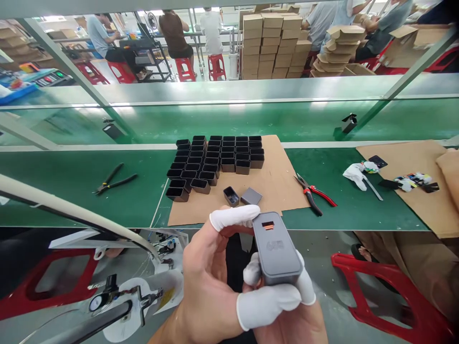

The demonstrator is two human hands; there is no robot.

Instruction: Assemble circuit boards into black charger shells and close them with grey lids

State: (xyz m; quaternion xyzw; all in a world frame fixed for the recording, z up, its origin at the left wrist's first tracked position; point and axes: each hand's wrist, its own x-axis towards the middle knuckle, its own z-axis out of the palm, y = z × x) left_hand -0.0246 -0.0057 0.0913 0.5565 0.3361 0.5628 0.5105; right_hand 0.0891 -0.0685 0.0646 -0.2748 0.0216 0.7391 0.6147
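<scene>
Grey USB charger [278, 248] up front in both hands, above the near bench edge, orange-lined port on the far end, faint marking on top. Left hand [211, 282] pinches it end to end, finger at the port end, thumb at the near end. Right hand [301, 320] grips it from below, fingertips on either side. White finger cots on both.

Green workbench [53, 167] runs the full width. Kraft cardboard sheet [272, 172] in the middle carries tight rows of black open-topped housings [213, 161]. Near its front edge, apart from the rows: one tilted open housing [231, 196] beside a grey block [251, 196]. Dark-handled pliers [114, 179] lie left, jaws toward the near left; red-handled long-nose pliers [313, 193] right, tip touching the sheet. Far right: crumpled white glove or cloth [355, 176], a second cardboard sheet [390, 153] with small electronic parts [409, 182].

Behind the bench, a green strip [222, 119] and metal rail. Room beyond: seated workers [174, 33], red plastic stools [217, 67], stacked brown cartons [270, 45], a fan [152, 19]. Below the bench, lower left, a round pressure gauge [96, 302]; lower right, a red stool [394, 306] beside a person's brown-clothed leg [419, 267].
</scene>
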